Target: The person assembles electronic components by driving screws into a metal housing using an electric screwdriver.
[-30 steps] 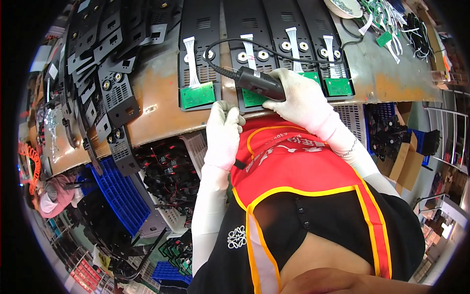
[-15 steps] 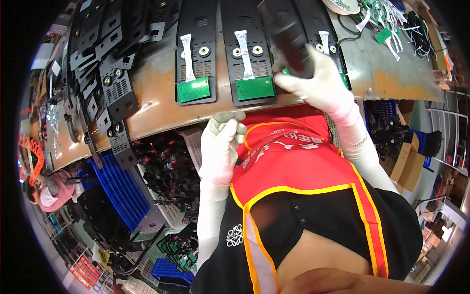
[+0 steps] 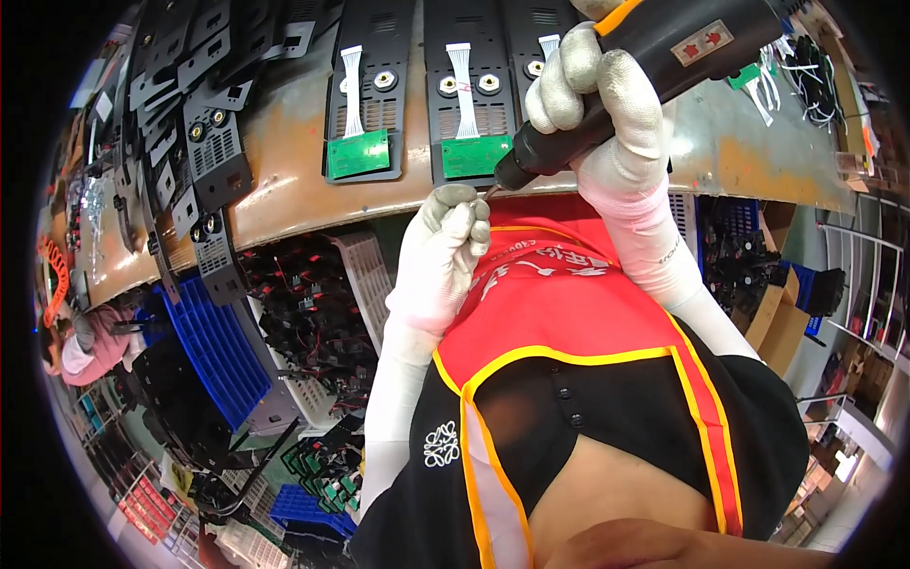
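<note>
My gloved right hand (image 3: 621, 119) is wrapped around a black electric screwdriver (image 3: 697, 47) with an orange strip. Its bit slants down and left to the fingertips of my gloved left hand (image 3: 441, 251). Those fingers are pinched together at the table's front edge, and whatever they hold is too small to make out. Just beyond them lies a black perforated metal panel (image 3: 471, 38). It carries a green circuit board (image 3: 477, 156) at its near end, with a white ribbon cable (image 3: 462, 90) running up from the board. The screwdriver and right hand partly cover another panel (image 3: 537, 43) to the right.
Another panel (image 3: 393, 47) with a green board lies to the left. Many black brackets (image 3: 213, 156) pile up at the table's left, some overhanging its edge. Cables (image 3: 806, 71) lie at the far right. Below the table stand blue crates (image 3: 213, 351) and a cardboard box (image 3: 777, 318).
The screwdriver, blurred and upright before, has swung so its bit points down-left at my left fingertips. My left hand has shifted slightly right and up, still pinched. The view has shifted a little.
</note>
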### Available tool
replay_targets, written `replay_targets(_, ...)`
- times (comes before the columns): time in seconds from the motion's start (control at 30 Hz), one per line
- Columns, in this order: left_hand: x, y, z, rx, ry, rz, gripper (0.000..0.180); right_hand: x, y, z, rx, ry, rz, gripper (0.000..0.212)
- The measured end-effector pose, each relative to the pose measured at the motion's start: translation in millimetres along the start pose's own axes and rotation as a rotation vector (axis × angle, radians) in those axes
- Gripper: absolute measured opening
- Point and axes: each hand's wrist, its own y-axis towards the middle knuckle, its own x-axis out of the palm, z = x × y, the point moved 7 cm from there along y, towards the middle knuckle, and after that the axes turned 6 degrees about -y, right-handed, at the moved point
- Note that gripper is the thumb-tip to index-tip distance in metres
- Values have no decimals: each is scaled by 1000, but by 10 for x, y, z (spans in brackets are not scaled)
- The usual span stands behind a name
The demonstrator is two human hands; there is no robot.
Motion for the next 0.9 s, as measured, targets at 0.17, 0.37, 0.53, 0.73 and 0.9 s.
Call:
replay_targets(0.17,-37,43,-16,-16,44,-13,15,30,35,22,-43,40,-97,19)
replay_targets(0.37,-36,70,-42,-23,87,1,16,96,39,-7,-68,55,-110,37)
replay_targets(0.53,-35,66,-51,-33,109,32,15,91,37,-3,-92,41,-155,40)
replay_targets(0.73,-81,78,-74,-29,146,38,19,91,22,1,-102,15,-126,41)
replay_targets(0.9,-59,75,-102,-40,50,58,18,41,15,46,-83,85,-140,45)
